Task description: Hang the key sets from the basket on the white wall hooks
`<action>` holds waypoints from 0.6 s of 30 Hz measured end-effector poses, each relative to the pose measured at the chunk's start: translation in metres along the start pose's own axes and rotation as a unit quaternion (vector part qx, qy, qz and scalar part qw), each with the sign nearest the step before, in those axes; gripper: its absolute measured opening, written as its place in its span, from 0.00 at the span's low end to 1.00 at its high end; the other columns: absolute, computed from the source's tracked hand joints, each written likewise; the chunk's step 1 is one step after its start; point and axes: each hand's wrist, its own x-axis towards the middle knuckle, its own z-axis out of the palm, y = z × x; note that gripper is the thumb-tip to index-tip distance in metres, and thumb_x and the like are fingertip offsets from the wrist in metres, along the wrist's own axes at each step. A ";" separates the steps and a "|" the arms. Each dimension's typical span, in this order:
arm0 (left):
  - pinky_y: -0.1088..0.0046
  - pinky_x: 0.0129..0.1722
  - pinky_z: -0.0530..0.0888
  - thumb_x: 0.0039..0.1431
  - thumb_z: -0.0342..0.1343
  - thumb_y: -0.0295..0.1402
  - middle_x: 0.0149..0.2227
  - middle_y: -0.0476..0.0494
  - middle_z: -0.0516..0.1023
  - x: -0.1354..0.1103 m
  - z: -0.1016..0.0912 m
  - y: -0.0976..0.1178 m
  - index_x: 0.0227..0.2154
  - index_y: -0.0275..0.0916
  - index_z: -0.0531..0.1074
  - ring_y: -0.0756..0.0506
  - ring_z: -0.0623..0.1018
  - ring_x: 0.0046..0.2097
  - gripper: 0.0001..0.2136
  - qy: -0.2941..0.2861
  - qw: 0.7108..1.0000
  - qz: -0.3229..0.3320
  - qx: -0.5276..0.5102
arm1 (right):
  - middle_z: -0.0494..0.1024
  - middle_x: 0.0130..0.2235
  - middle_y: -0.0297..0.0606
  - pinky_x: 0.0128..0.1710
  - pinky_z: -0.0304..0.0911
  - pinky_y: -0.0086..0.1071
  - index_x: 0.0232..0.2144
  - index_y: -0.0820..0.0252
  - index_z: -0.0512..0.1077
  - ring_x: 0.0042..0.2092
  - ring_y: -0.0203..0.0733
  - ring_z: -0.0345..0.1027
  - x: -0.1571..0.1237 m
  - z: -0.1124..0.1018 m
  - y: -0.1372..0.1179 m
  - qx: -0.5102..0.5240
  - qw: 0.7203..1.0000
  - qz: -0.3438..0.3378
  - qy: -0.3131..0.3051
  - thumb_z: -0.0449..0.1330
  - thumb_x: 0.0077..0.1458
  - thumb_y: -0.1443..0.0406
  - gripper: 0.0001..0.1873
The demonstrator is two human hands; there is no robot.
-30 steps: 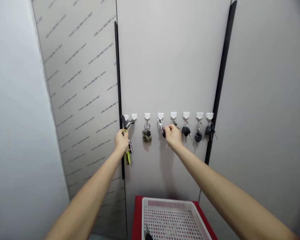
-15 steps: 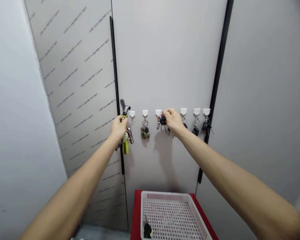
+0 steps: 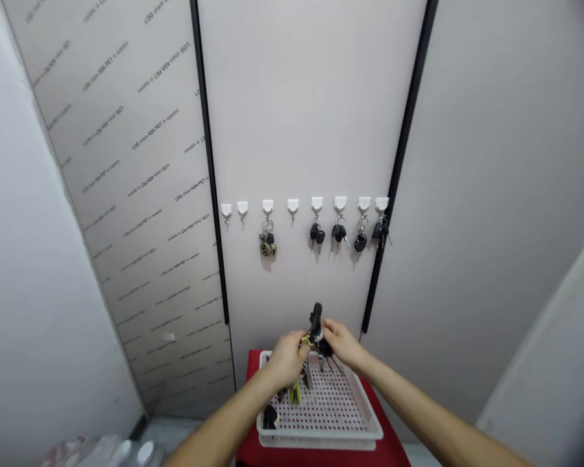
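My left hand (image 3: 289,359) is closed around a bunch of keys with a black strap keychain (image 3: 316,321). Yellow-green and metal pieces dangle below it. Close beside it, my right hand (image 3: 340,340) pinches a set of black-headed keys (image 3: 326,349), whose thin blades point down. Both hands are above a white perforated plastic basket (image 3: 321,434), and the two bunches overlap in view, so I cannot tell whether they touch. A black key (image 3: 270,417) lies in the basket's near left corner.
White hooks (image 3: 292,207) run in a row across the pale panel. From several hang bunches, such as one with bronze-coloured pieces (image 3: 267,246) and one with black keys (image 3: 339,232). The basket stands on a red surface (image 3: 389,447). White-capped containers (image 3: 146,452) are at lower left.
The black-headed keys have come off their hook in my right hand. Both hands have moved down from the hook row and together over the basket. The view has tilted downward.
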 end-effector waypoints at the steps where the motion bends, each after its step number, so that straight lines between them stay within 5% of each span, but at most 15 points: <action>1: 0.75 0.38 0.62 0.46 0.40 0.28 0.36 0.44 0.69 -0.001 0.006 -0.002 0.34 0.36 0.64 0.49 0.67 0.38 0.13 -0.016 1.000 0.001 0.025 | 0.60 0.17 0.28 0.21 0.51 0.24 0.16 0.62 0.56 0.21 0.29 0.54 -0.003 0.000 0.011 -0.012 1.000 0.001 -0.003 0.45 0.41 0.62 0.09; 6: 0.74 0.39 0.62 0.46 0.39 0.28 0.37 0.43 0.69 -0.004 0.024 -0.003 0.35 0.38 0.64 0.47 0.67 0.39 0.14 -0.070 0.989 -0.003 0.129 | 0.66 0.21 0.32 0.27 0.55 0.26 0.20 0.63 0.62 0.26 0.34 0.60 -0.017 0.000 0.045 -0.052 0.998 0.016 -0.018 0.44 0.41 0.63 0.10; 14: 0.68 0.36 0.63 0.41 0.43 0.26 0.34 0.39 0.69 -0.004 0.022 0.002 0.31 0.37 0.68 0.43 0.66 0.38 0.13 -0.106 0.957 0.016 0.270 | 0.70 0.27 0.35 0.35 0.55 0.29 0.24 0.63 0.67 0.32 0.38 0.62 -0.032 0.000 0.052 -0.070 0.995 -0.023 -0.072 0.46 0.38 0.68 0.11; 18: 0.64 0.35 0.62 0.37 0.46 0.25 0.33 0.36 0.70 -0.010 0.014 0.000 0.28 0.35 0.70 0.40 0.66 0.38 0.12 -0.132 0.941 0.007 0.311 | 0.69 0.22 0.32 0.27 0.55 0.26 0.20 0.64 0.66 0.27 0.34 0.61 -0.034 0.005 0.064 -0.141 0.986 0.006 -0.088 0.46 0.34 0.72 0.10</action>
